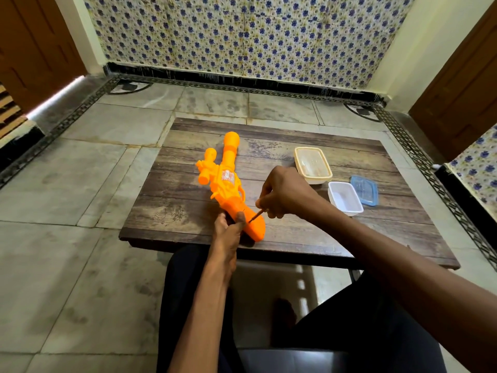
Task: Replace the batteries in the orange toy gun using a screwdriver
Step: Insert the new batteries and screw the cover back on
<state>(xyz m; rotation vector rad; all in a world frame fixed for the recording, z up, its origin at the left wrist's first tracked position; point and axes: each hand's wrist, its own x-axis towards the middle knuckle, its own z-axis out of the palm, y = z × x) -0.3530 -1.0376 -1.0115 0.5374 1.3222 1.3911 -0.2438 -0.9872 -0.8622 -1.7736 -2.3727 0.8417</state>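
The orange toy gun (226, 181) lies flat on the low wooden table (336, 238), barrel pointing away from me, handle near the front edge. My left hand (228, 227) grips the handle from the left, thumb on top. My right hand (282, 193) holds a thin screwdriver (257, 215), its handle hidden in my fist. The tip of the shaft touches the handle just right of my left thumb.
A cream lidded container (312, 165) stands right of the gun. Nearer me are a small open white tub (345, 198) and its blue lid (364, 190). My legs reach under the table's front edge. Tiled floor surrounds the table.
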